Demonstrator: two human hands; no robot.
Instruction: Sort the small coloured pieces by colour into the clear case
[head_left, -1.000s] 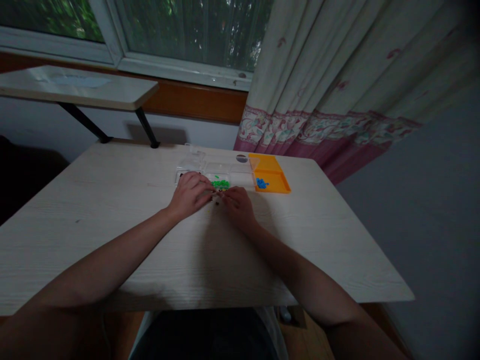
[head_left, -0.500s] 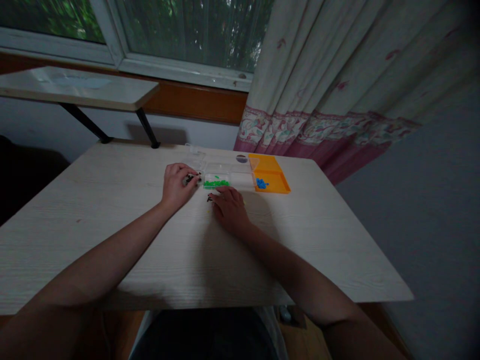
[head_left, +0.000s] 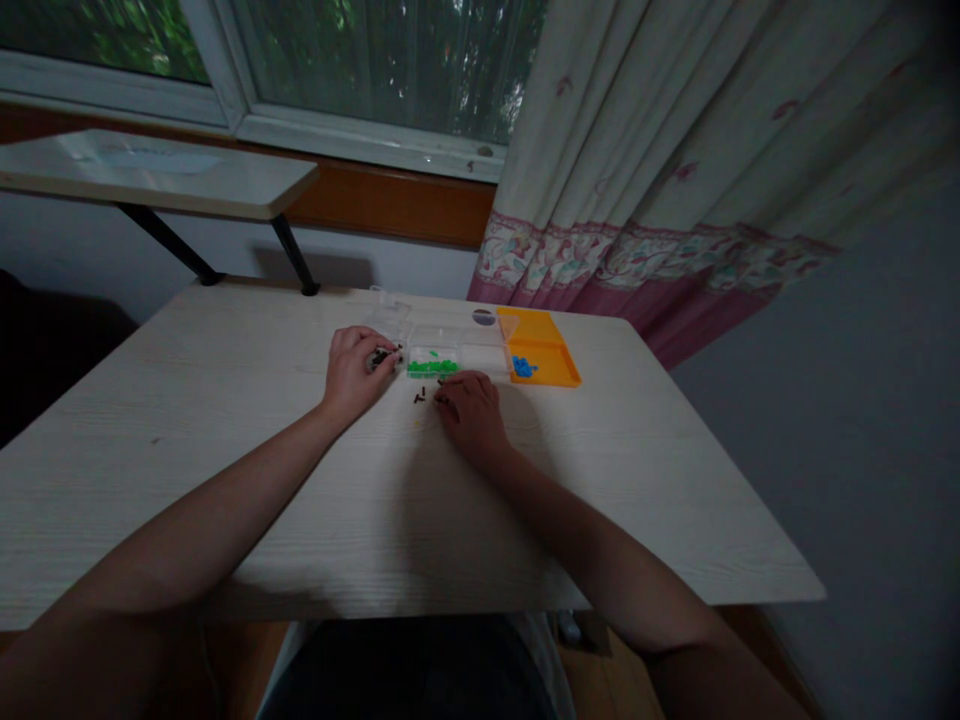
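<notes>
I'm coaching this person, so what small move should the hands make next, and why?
Probably the right hand should pinch up one of the loose dark bits: they lie on the table close beside it, easily reached, while similar bits show at the left hand.

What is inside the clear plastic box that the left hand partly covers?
Small dark pieces show in its right part; the left hand hides the rest, which cannot be seen.
</notes>
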